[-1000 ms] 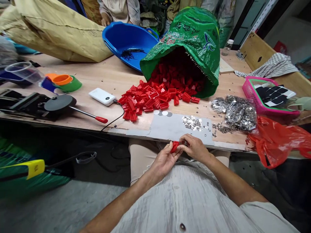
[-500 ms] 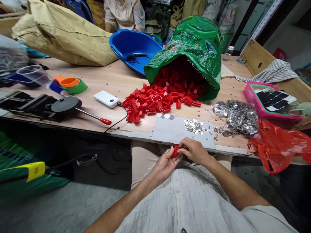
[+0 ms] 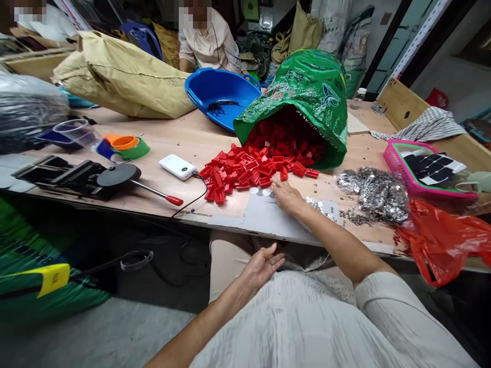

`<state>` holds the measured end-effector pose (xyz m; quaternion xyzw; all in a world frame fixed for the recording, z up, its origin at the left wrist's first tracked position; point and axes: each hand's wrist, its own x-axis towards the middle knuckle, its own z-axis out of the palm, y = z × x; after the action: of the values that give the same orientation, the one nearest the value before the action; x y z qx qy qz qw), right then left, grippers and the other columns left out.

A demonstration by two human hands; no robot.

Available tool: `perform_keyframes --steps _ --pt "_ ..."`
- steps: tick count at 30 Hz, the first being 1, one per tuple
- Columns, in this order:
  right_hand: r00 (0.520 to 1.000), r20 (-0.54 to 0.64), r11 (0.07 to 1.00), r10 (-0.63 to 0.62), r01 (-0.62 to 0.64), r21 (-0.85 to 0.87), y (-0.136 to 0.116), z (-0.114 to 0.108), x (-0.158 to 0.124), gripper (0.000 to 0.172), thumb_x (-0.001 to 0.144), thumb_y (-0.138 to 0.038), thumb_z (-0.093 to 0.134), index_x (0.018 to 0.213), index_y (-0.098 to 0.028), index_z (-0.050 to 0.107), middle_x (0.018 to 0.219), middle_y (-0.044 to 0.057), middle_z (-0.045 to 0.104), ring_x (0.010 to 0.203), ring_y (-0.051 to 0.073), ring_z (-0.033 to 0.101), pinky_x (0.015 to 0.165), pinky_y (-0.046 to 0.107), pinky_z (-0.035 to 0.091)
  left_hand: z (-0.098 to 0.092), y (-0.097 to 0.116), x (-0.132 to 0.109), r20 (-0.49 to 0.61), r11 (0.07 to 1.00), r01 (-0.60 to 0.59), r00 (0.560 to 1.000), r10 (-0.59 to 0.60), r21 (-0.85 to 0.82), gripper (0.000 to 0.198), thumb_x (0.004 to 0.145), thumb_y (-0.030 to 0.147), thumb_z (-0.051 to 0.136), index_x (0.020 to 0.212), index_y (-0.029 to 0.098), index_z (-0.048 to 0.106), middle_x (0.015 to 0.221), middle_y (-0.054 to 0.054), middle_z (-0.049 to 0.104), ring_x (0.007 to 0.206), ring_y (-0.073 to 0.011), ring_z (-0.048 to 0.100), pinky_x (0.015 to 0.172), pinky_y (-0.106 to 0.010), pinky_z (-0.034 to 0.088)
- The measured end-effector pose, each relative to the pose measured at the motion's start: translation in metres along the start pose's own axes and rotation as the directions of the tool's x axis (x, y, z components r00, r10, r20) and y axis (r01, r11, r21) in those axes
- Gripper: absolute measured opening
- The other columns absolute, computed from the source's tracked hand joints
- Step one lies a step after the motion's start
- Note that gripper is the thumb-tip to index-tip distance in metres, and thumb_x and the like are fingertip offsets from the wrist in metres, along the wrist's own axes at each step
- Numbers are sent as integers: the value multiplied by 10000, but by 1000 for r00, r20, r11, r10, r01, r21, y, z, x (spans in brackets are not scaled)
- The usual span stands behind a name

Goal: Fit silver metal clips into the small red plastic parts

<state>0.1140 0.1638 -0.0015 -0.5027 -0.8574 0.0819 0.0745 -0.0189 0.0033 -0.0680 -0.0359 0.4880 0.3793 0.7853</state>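
Observation:
Over my lap, my left hand (image 3: 264, 265) lies palm up with its fingers stretched, and I see nothing in it. My right hand (image 3: 287, 197) reaches over the grey sheet (image 3: 259, 217) on the bench, fingers extended at the front edge of a heap of red plastic parts (image 3: 240, 168). Whether its fingertips touch a part is unclear. The heap spills from the mouth of a green woven sack (image 3: 307, 76). Small shiny metal pieces (image 3: 316, 204) lie on the sheet, partly hidden behind my right forearm.
Left stands a black clamp-like device (image 3: 115, 176) with a red-tipped lever, near a white power bank (image 3: 177, 166). Behind are a blue basin (image 3: 218, 84) and a tan sack (image 3: 123, 76). Bagged metal pieces (image 3: 378, 191), a pink basket (image 3: 399, 163) and a red bag (image 3: 448, 235) lie right. A person sits opposite.
My right hand has left my left hand and moved forward to the red heap. The red plastic part held between both hands is no longer visible. My left hand has opened.

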Motion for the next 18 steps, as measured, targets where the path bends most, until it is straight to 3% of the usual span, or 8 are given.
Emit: perform_keyframes --steps 2,6,9,11,12,15,16,18 --pt "1000 20 1000 -4 4 12 2 3 11 318 903 -74 439 1139 -163 632 1495 92 424 1124 256 541 897 389 500 0 0 -7 43 1000 -3 999 2 25 168 825 137 677 902 150 529 932 -101 678 948 -243 719 937 -388 536" --pt "999 26 999 -27 26 48 6 7 18 322 921 -88 441 1178 -149 626 1405 104 516 1144 243 541 980 381 460 2 5 -21 237 991 -57 971 26 125 192 826 157 680 1001 123 606 1048 -129 693 932 -220 718 871 -333 556" --pt "997 -4 987 -76 76 144 4 4 5 316 929 -101 467 1206 -131 618 1378 112 542 1217 224 519 1065 353 405 8 15 -30 320 958 -188 941 112 216 240 797 224 733 993 126 636 1032 -115 698 914 -209 717 842 -305 560" --pt "990 -58 954 -127 138 268 0 -1 -15 312 925 -107 495 1215 -101 611 1367 137 548 1260 213 504 1105 334 370 13 25 -34 319 910 -334 914 249 247 316 775 278 761 1025 140 624 1018 -102 694 905 -200 716 826 -304 567" --pt "987 -77 937 -141 158 311 -2 -5 -28 315 928 -111 498 1224 -96 604 1365 140 549 1274 200 497 1117 318 359 16 30 -35 296 870 -429 887 355 241 382 764 296 770 1082 163 604 1023 -87 687 898 -193 714 808 -303 574" --pt "971 -124 852 -203 237 467 -14 -16 -71 303 957 -145 476 1232 -121 600 1340 124 566 1282 174 497 1107 309 377 22 44 -32 225 686 -695 719 658 215 651 723 278 801 1291 301 484 1187 -44 623 977 -190 695 797 -331 596" --pt "967 -130 815 -219 254 520 -19 -19 -85 298 965 -155 468 1230 -132 603 1332 119 572 1271 171 507 1100 315 388 24 47 -30 246 647 -728 685 685 225 696 722 275 800 1326 326 458 1224 -44 610 1010 -194 685 806 -336 599" --pt "966 -116 762 -229 252 596 -26 -23 -110 289 971 -169 467 1221 -156 611 1315 107 587 1245 166 529 1081 324 410 26 47 -25 323 630 -732 680 658 259 644 739 277 784 1314 293 495 1207 -58 634 1020 -188 678 828 -327 596"
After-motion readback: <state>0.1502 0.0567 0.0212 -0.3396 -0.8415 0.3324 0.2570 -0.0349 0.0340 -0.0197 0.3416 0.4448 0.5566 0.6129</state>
